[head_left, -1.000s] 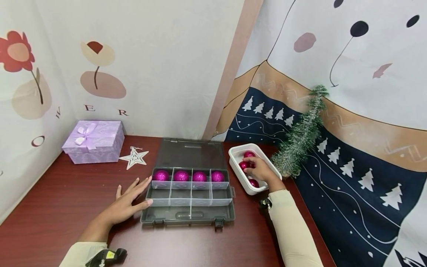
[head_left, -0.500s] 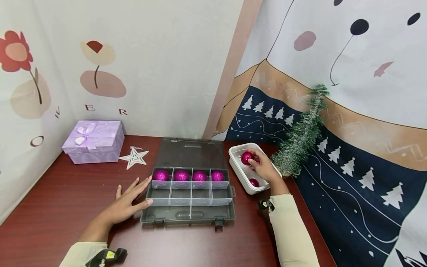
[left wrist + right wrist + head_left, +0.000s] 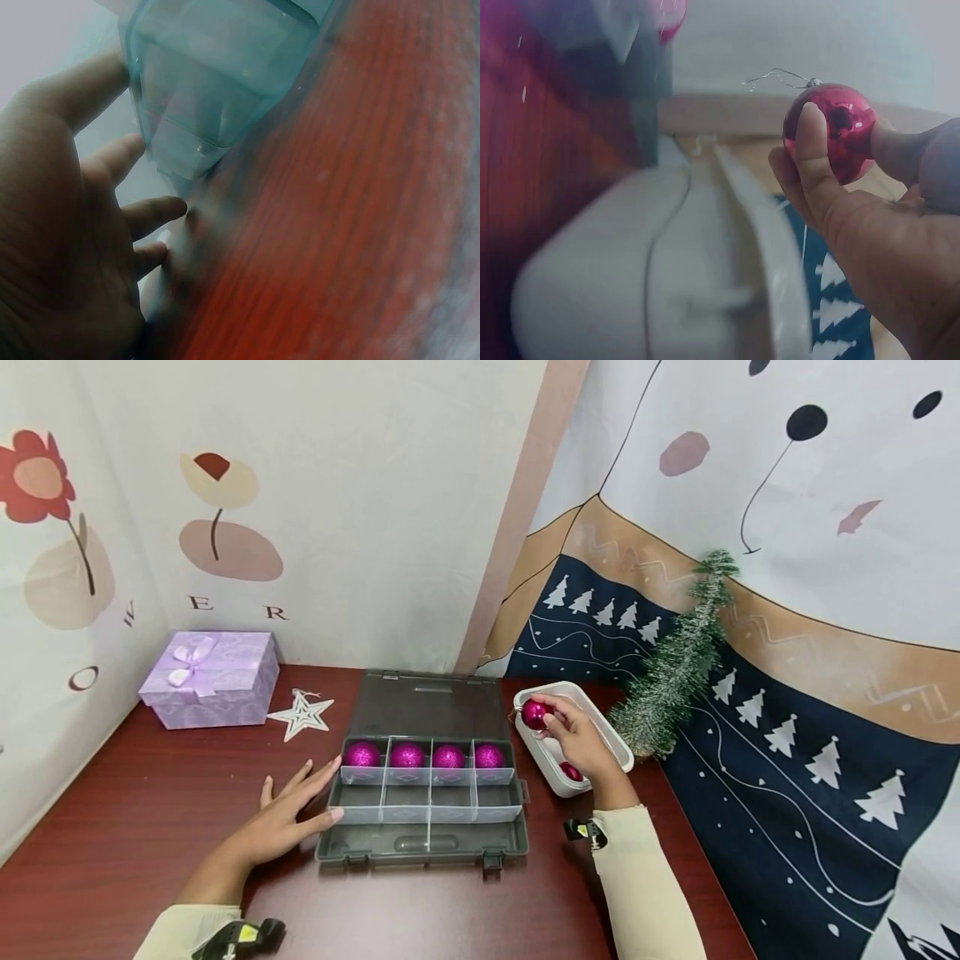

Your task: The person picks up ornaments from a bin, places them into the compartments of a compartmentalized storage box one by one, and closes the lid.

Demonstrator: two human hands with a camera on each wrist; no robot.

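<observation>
A shiny magenta Christmas ball (image 3: 534, 715), a wire hook at its top, is pinched by my right hand (image 3: 579, 739) above the white tub (image 3: 525, 745). In the right wrist view, the thumb and fingers wrap the ball (image 3: 838, 127). Another shiny ball (image 3: 572, 771) lies in the tub's near end. My left hand (image 3: 281, 822) rests with spread, straight fingers against the left side of the grey divided box (image 3: 420, 860). Glittery magenta balls, among them this one (image 3: 407, 755), fill its back row of compartments. The left wrist view shows the fingers (image 3: 154, 214) at the box wall (image 3: 202, 135).
The box's dark lid (image 3: 429, 706) lies open toward the wall. A white star (image 3: 302, 715) and a lilac gift box (image 3: 213, 679) stand at the back left. A small frosted tree (image 3: 678, 660) rises behind the tub on the right.
My right hand has picked a shiny ball out of the tub and brought it up and left to the tub's left rim. The left hand has stayed still.
</observation>
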